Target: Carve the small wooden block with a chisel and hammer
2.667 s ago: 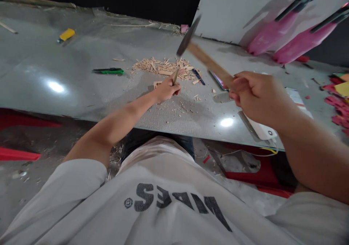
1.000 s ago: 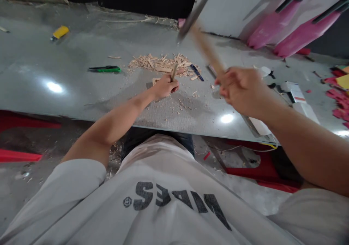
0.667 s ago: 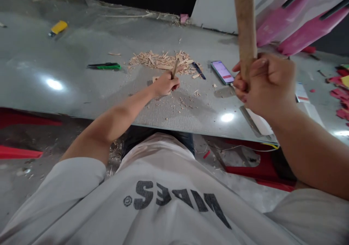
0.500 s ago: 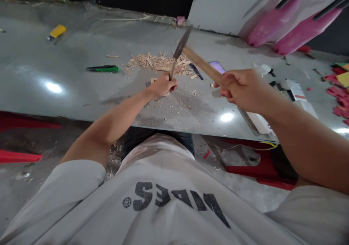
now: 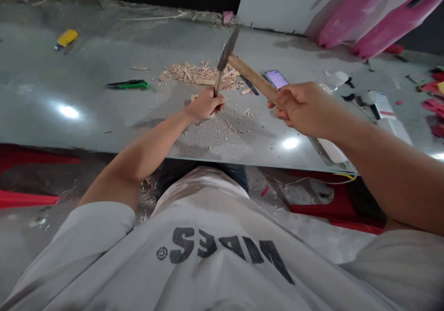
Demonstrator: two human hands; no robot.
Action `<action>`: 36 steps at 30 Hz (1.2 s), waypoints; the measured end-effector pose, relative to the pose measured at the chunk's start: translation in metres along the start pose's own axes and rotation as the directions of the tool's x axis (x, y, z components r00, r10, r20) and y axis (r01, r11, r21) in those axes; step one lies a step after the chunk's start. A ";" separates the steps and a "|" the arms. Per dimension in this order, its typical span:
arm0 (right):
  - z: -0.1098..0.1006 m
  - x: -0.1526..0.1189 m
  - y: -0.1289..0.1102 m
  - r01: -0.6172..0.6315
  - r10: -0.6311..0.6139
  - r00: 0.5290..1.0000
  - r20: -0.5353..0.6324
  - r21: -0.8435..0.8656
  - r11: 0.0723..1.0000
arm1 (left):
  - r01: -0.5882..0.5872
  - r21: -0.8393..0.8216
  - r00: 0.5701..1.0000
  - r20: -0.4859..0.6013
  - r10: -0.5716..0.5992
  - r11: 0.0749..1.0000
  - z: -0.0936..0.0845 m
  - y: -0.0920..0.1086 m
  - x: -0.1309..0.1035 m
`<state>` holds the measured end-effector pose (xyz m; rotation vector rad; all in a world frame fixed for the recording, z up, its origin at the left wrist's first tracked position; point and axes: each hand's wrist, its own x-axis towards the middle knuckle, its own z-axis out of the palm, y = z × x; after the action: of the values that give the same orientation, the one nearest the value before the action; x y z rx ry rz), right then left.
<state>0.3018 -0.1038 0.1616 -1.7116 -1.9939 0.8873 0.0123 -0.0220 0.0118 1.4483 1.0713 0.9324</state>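
My left hand (image 5: 205,104) is closed round a thin upright tool (image 5: 218,81), probably a chisel, over a small wooden piece (image 5: 194,98) mostly hidden by the hand. My right hand (image 5: 300,105) grips the wooden handle of a hammer (image 5: 255,75), which slants up to the left. The hammer's dark metal head (image 5: 229,48) is at the top of the upright tool; whether they touch is hard to tell. Behind my left hand lies a heap of wood shavings (image 5: 187,73), with smaller chips in front.
A green cutter (image 5: 130,84) and a yellow object (image 5: 66,38) lie on the grey table (image 5: 104,112) at left. Right of the shavings are a dark blue pen-like item (image 5: 251,87) and a phone (image 5: 276,78). Pink wrapped objects (image 5: 374,17) stand at the back right.
The whole view has shifted slightly. The hammer's handle sits a little lower and further left. Both hands keep their grips.
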 end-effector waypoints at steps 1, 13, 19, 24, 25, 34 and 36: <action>0.001 0.001 0.002 -0.009 0.009 1.000 -0.010 0.019 1.000 | 0.004 0.001 1.000 -0.003 -0.004 1.000 0.000 0.001 0.000; 0.006 -0.001 0.004 0.155 -0.142 0.983 -0.114 0.117 0.981 | 0.041 -0.031 0.999 -0.002 -0.041 0.999 0.003 0.007 -0.002; 0.006 0.003 0.008 0.102 -0.093 0.993 -0.072 0.131 0.986 | 0.046 0.016 0.999 0.008 -0.046 0.999 0.002 0.006 -0.004; -0.006 0.003 0.013 0.316 -0.241 0.937 -0.254 0.315 0.895 | 0.016 0.028 1.000 0.007 -0.016 0.999 0.001 0.001 -0.002; -0.010 0.004 0.016 0.370 -0.279 0.915 -0.292 0.331 0.868 | -0.004 0.025 1.000 0.009 0.004 1.000 0.000 -0.001 -0.001; -0.010 0.005 0.031 0.303 -0.225 0.946 -0.234 0.385 0.872 | -0.246 0.061 0.969 -0.013 0.247 0.967 -0.007 -0.030 0.018; -0.007 -0.002 0.029 0.196 -0.173 0.980 -0.100 0.318 0.928 | -0.279 0.057 0.960 0.004 0.280 0.959 -0.007 -0.035 0.021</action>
<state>0.3280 -0.1025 0.1476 -1.3297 -1.8065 1.0097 0.0070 0.0019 -0.0222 1.6750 0.9159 1.1117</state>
